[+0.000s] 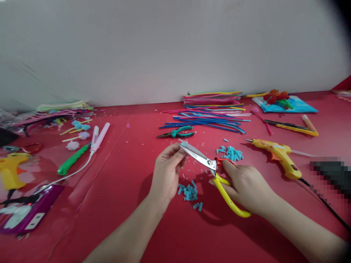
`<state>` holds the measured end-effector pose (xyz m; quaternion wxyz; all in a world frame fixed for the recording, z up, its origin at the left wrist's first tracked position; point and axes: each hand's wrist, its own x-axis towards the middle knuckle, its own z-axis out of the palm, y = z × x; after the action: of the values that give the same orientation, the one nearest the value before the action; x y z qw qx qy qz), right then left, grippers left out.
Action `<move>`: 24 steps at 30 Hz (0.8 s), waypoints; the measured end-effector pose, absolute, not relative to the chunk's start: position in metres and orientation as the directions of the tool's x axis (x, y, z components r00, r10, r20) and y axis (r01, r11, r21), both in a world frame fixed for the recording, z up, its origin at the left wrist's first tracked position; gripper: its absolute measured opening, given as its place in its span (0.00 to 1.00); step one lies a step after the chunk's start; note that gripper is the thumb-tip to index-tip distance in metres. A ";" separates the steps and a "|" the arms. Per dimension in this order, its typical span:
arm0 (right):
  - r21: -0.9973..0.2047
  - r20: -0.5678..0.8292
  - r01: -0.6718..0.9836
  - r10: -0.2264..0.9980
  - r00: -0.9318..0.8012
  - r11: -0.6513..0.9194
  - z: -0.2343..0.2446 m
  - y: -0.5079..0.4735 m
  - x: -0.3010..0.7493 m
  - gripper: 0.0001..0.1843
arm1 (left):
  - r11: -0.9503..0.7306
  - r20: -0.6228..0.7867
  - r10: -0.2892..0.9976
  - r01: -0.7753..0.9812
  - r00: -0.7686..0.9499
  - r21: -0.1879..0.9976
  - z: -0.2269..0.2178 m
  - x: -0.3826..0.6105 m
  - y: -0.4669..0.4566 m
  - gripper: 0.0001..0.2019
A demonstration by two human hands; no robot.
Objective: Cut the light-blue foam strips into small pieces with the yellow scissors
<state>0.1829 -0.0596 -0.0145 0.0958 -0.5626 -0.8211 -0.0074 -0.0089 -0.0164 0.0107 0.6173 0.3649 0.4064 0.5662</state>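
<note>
My right hand (pixel 244 182) grips scissors (pixel 199 155) with one yellow and one red handle loop. Their blades point up and left, reaching the fingertips of my left hand (pixel 168 171). Those fingers are pinched on a small light-blue piece (pixel 183 145), mostly hidden by the fingers and the blade. Below the blades lies a loose pile of short light-blue pieces (pixel 189 191). A second pile of similar pieces (pixel 233 153), some with tapered ends, sits beyond my right hand.
Teal-handled pliers (pixel 181 132) lie ahead, before bundled pipe cleaners (pixel 211 98). Right are a yellow glue gun (pixel 276 149), its black cord, and a blue packet (pixel 298 105). Left are a pink straightener-like tool (pixel 100 138), a green-handled tool (pixel 72 160) and a purple power strip (pixel 41 208).
</note>
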 end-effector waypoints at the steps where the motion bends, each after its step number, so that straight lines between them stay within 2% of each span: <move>1: -0.092 0.161 0.926 0.923 -0.349 0.366 -0.014 -0.060 0.183 0.20 | 0.097 -0.093 0.995 -0.398 0.029 0.912 0.011 -0.009 -0.016 0.01; 24: -0.072 0.171 0.934 0.927 -0.333 0.349 -0.013 -0.060 0.183 0.21 | 0.070 -0.068 0.998 -0.377 0.018 0.924 0.011 -0.010 -0.017 0.04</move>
<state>0.1826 -0.0600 -0.0127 0.0914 -0.5700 -0.8163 -0.0195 -0.0101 -0.0169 0.0110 0.6050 0.3778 0.4109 0.5678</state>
